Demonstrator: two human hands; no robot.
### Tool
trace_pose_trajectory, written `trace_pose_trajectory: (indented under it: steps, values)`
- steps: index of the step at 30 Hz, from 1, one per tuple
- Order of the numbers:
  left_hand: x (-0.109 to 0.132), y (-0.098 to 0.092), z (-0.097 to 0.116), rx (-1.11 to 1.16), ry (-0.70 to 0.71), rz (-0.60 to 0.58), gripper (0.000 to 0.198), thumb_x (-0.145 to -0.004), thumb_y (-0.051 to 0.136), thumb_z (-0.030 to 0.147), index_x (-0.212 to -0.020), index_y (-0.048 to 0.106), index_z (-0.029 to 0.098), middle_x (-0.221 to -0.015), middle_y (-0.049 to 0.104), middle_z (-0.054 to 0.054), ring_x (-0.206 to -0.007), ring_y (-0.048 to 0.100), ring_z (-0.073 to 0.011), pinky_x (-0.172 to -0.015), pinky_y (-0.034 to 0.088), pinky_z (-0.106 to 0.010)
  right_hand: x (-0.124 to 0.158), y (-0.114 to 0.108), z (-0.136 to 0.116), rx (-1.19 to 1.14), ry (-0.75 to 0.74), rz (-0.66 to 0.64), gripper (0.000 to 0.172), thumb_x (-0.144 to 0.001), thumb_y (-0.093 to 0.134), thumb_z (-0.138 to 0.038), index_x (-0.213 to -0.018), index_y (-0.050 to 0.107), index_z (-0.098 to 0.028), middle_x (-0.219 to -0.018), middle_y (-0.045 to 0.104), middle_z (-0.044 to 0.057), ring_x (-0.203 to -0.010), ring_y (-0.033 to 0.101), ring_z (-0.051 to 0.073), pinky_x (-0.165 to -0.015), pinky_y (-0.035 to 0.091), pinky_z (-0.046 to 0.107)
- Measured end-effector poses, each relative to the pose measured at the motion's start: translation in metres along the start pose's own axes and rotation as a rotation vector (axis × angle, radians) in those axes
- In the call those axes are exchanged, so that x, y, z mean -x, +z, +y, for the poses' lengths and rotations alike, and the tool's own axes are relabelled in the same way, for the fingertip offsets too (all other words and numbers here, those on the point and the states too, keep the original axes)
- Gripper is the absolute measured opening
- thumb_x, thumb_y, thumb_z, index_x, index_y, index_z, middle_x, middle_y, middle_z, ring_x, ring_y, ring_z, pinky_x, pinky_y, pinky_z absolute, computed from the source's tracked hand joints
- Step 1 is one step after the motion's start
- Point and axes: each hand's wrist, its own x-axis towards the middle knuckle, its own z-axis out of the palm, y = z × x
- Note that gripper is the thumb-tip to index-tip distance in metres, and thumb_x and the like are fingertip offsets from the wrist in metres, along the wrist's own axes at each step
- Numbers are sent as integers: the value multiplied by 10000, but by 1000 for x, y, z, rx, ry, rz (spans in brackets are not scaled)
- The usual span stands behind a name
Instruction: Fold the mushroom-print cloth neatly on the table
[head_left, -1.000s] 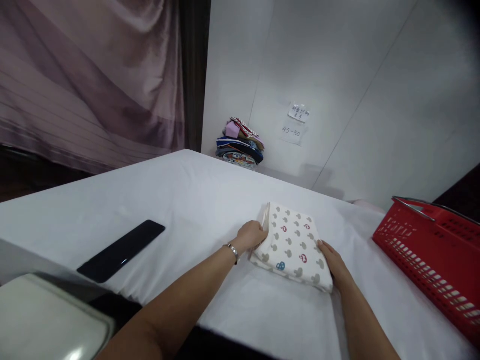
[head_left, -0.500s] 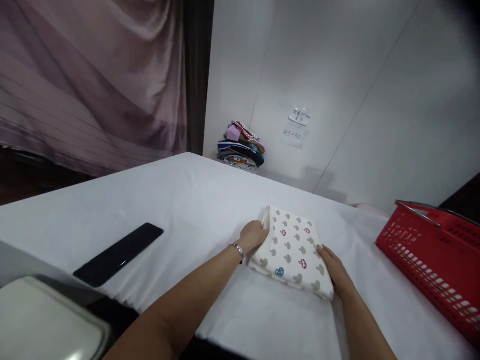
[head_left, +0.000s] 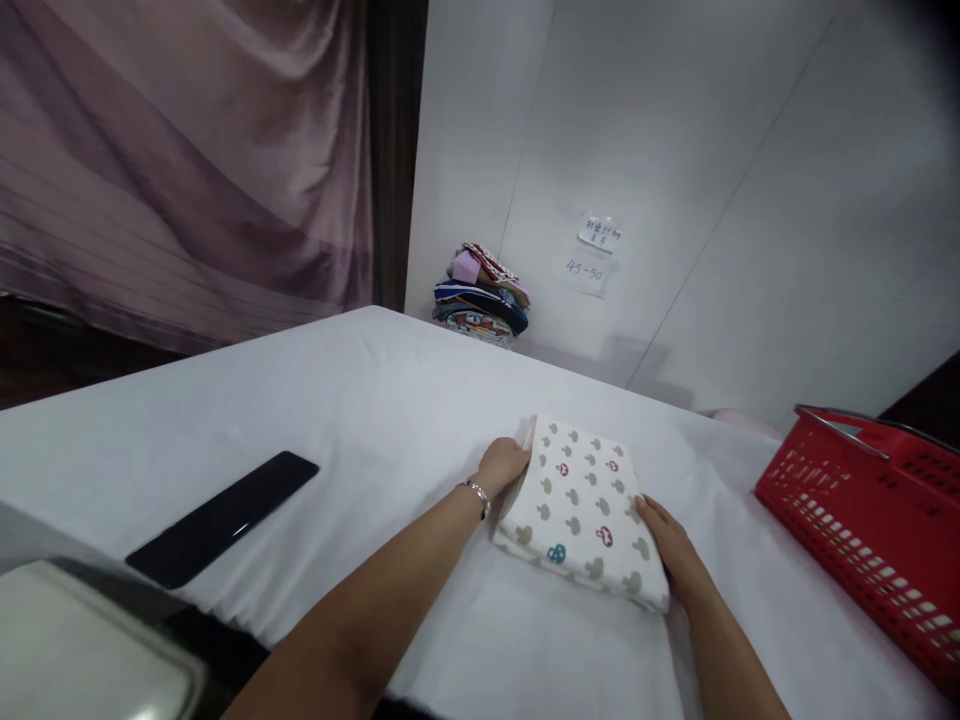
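Note:
A folded white cloth (head_left: 581, 500) printed with grey, red and blue mushrooms lies on the white-covered table. My left hand (head_left: 504, 464), with a silver bracelet at its wrist, grips the left edge of the cloth; its fingertips are hidden in or behind the layers. At the opposite edge my right hand (head_left: 671, 540) holds the side of the cloth, fingertips on its top near the border and the rest of the grip partly out of sight. The layers are stacked into a rough rectangle, slightly loose along the left and near edges.
A red plastic basket (head_left: 870, 520) with a metal handle stands at the right. A long black flat object (head_left: 225, 515) lies on the left of the table. Folded fabrics (head_left: 481, 295) are piled by the wall at the back, near handwritten paper signs (head_left: 598, 235). A pale chair-like surface (head_left: 90, 650) is at lower left.
The left edge of the cloth and my left hand have shifted slightly left. My right hand keeps its place at the right edge. The view has moved a little.

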Motion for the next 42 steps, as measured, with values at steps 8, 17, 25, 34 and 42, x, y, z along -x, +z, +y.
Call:
trace_pose_trajectory:
  steps: [8, 17, 25, 34, 42]
  values:
    - [-18, 0, 8, -30, 21, 34, 224, -723, 553, 377, -704, 623, 165, -821, 676, -101, -745, 615, -209, -559, 360, -254, -4, -2, 3, 18, -10, -21, 590, -702, 654, -503, -1206, 545, -217, -1142, 639, 74, -982, 626, 227, -780, 538, 313]
    - [-34, 3, 12, -67, 28, 38, 239, -701, 591, 393, -713, 632, 158, -780, 681, -112, -750, 629, -217, -569, 376, -251, -13, -6, 11, -1, -36, -43, 530, -709, 659, -457, -1171, 577, -211, -1094, 663, 75, -965, 634, 241, -762, 544, 330]
    - [-59, 9, 23, -61, 32, 109, 265, -767, 526, 383, -778, 640, 144, -893, 675, -152, -893, 614, -247, -646, 405, -269, -12, -6, 12, -26, -31, -46, 534, -704, 667, -437, -1182, 578, -218, -1050, 680, 73, -962, 635, 247, -778, 540, 342]
    - [-67, 9, 10, 112, 15, 40, 225, -720, 590, 354, -686, 627, 135, -745, 674, -86, -692, 611, -178, -535, 375, -223, -8, -4, 9, -32, -1, -79, 547, -717, 652, -470, -1195, 555, -225, -1100, 660, 76, -953, 639, 241, -773, 541, 344]
    - [-30, -13, 3, 165, 80, 92, 293, -783, 518, 444, -715, 586, 166, -724, 629, -21, -665, 551, -141, -541, 349, -227, -11, -6, 12, -34, -41, -46, 528, -713, 665, -429, -1177, 581, -193, -1067, 673, 81, -946, 638, 234, -763, 542, 324]
